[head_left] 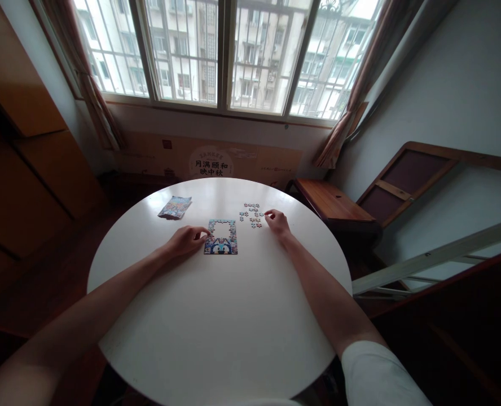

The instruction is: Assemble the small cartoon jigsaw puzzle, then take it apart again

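A small jigsaw puzzle (220, 237) lies on the round white table (216, 316), its frame and lower part assembled and its upper middle bare. My left hand (185, 239) rests at the puzzle's left edge, fingers curled and touching it. My right hand (277, 221) sits to the right, fingertips pinched at the edge of several loose puzzle pieces (250, 215); whether a piece is between the fingers is too small to tell.
A printed plastic bag (175, 207) lies at the table's far left. Beyond the table are a barred window (225, 56), a cardboard box (210, 162) below it, a wooden bench (329, 202) at right and a wooden cabinet (17, 141) at left.
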`<state>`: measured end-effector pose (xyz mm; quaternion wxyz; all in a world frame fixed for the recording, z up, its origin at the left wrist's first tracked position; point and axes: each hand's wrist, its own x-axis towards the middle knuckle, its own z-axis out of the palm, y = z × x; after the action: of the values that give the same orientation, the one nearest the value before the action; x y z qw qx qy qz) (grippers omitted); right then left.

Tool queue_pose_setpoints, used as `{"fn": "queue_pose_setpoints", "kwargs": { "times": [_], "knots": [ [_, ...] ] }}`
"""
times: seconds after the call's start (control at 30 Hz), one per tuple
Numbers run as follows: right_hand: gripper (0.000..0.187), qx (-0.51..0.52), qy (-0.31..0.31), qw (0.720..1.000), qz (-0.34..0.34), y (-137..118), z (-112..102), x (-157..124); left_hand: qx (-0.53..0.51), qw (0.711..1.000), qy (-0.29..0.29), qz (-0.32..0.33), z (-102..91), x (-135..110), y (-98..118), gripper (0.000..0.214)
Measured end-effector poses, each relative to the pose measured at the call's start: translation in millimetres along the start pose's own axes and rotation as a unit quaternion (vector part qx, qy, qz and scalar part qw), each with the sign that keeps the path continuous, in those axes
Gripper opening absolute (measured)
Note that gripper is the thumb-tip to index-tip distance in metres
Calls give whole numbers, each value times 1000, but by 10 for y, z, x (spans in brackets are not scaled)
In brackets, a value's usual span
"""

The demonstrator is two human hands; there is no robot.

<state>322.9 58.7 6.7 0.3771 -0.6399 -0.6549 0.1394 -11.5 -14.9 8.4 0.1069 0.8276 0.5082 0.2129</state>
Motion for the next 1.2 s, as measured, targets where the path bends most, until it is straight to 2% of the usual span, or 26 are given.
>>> {"fn": "queue_pose_setpoints", "kwargs": {
  "times": [0.3, 0.5, 0.77, 0.93, 1.2],
  "knots": [
    [19, 21, -52, 998, 3, 90, 16, 37, 7, 1000, -1, 7, 14, 9, -34, 34],
    [21, 28, -128, 991, 28, 17, -8, 17, 11, 1000, 0, 3, 12, 6, -34, 34],
    [27, 21, -182, 983, 2, -18, -96, 3, 20, 1000, 9, 3, -5, -10, 5, 30],
    [18, 56, -186, 981, 18, 39, -83, 16, 23, 1000, 3, 5, 2, -8, -20, 26],
    [18, 67, -169, 983, 9, 135, -23, 40, 17, 1000, 3, 1, -18, -17, 5, 24]
  ]
}}
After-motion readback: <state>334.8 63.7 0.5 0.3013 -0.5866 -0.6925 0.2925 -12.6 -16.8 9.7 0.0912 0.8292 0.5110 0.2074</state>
